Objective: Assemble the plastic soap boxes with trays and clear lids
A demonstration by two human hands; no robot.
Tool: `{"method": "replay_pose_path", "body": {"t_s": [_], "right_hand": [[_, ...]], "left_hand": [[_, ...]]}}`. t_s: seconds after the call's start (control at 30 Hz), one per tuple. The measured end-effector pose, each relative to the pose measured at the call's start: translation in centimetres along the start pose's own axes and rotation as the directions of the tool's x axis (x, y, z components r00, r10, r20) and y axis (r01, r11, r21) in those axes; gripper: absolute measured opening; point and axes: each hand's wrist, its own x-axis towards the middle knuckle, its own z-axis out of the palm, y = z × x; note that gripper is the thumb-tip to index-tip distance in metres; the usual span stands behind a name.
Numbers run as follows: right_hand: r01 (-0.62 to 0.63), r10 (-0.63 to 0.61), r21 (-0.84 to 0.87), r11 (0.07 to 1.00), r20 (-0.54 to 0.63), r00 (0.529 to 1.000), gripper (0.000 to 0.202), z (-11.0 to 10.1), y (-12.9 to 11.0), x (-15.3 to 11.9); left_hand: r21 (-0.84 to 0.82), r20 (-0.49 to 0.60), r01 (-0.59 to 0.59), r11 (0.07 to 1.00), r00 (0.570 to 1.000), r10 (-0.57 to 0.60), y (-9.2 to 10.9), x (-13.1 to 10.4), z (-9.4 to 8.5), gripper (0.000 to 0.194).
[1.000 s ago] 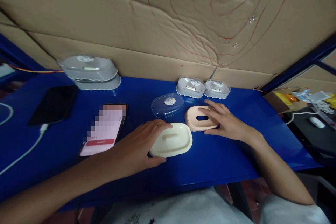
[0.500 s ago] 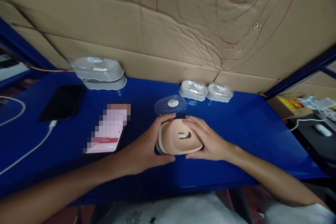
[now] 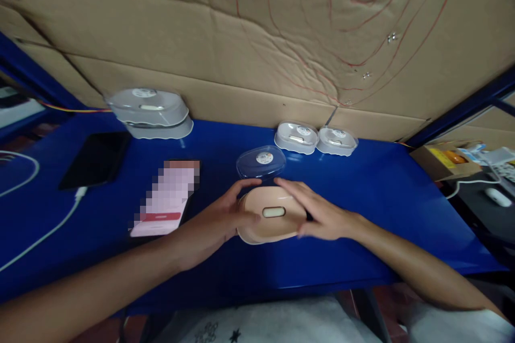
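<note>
A beige oval plastic box (image 3: 277, 226), with a pale oval piece in the middle of its top, sits between my hands over the front half of the blue table. My left hand (image 3: 229, 214) grips its left end, the thumb laid on top and the fingers at the far side. Around the right end curves my right hand (image 3: 322, 211), its fingers on the far rim and its thumb at the near right corner. Just beyond the box lies a clear oval plastic lid (image 3: 253, 164) with a round white sticker.
Two small grey boxes with clear lids, one left (image 3: 296, 139) and one right (image 3: 337, 142), stand against the cardboard wall (image 3: 201, 37). Larger grey boxes (image 3: 161, 127) are stacked at back left. A lit phone (image 3: 161, 203) and a dark phone (image 3: 96, 161) on a white cable lie left.
The beige top piece, tilted and askew before, now sits level and lined up. My left thumb has moved onto the top, and my right hand has shifted slightly.
</note>
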Motion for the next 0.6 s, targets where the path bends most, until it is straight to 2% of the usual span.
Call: {"method": "replay_pose_path", "body": {"t_s": [0.07, 0.1, 0.17, 0.27, 0.33, 0.47, 0.53, 0.6], "right_hand": [[-0.068, 0.072, 0.064, 0.996, -0.062, 0.996, 0.072, -0.8, 1.7, 0.8], [-0.105, 0.108, 0.033, 0.994, -0.094, 0.99, 0.065, -1.1, 2.5, 1.4], [-0.136, 0.124, -0.118, 0.984, -0.099, 0.987, 0.061, -1.4, 3.5, 2.5], [-0.1, 0.1, -0.334, 0.937, -0.018, 0.995, 0.06, -1.5, 3.6, 3.1], [-0.117, 0.115, -0.416, 0.902, -0.031, 0.993, 0.063, -1.7, 3.0, 2.4], [-0.232, 0.192, -0.446, 0.864, -0.134, 0.972, 0.093, -2.1, 2.3, 0.1], [-0.248, 0.222, -0.402, 0.882, -0.111, 0.969, 0.092, -2.2, 2.4, -0.5], [-0.243, 0.211, -0.336, 0.91, -0.131, 0.969, 0.08, -2.1, 2.7, -0.7]], "left_hand": [[0.0, -0.013, 0.061, 0.998, 0.998, -0.061, 0.2, 0.0, -0.1, 0.078], [0.02, 0.005, 0.097, 0.995, 0.995, -0.097, 0.3, -0.1, -0.1, 0.075], [0.089, 0.057, 0.174, 0.981, 0.982, -0.179, 0.3, -0.1, 0.0, 0.073], [0.109, 0.086, 0.215, 0.97, 0.971, -0.225, 0.1, -0.2, 0.1, 0.072], [0.061, 0.086, 0.199, 0.978, 0.975, -0.204, 0.1, -0.2, 0.0, 0.07], [-0.013, 0.086, 0.131, 0.991, 0.988, -0.13, 0.1, 0.0, -0.5, 0.063], [-0.045, 0.098, 0.064, 0.997, 0.993, -0.059, 0.3, 0.2, -0.8, 0.056], [-0.083, 0.107, -0.007, 0.997, 0.994, 0.016, 0.6, 0.6, -1.1, 0.051]]}}
